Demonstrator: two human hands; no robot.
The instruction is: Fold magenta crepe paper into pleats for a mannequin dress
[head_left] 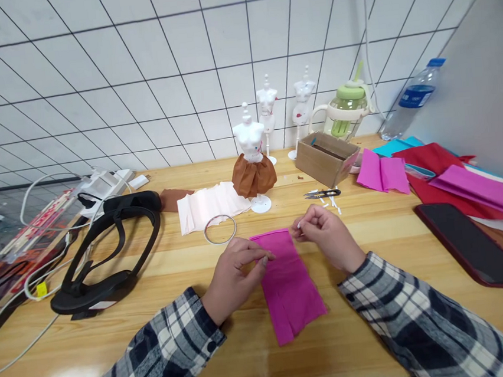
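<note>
Fingers pinched closed, angled inward — left hand [235, 276] over magenta cloth [291, 294], right hand [330, 237] beside.

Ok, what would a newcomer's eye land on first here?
Probably the magenta fabric strip on the wood table between the two hands, left and right. Then the small white dress form in a brown gathered skirt, standing behind it, and the black headset at the left.
</note>
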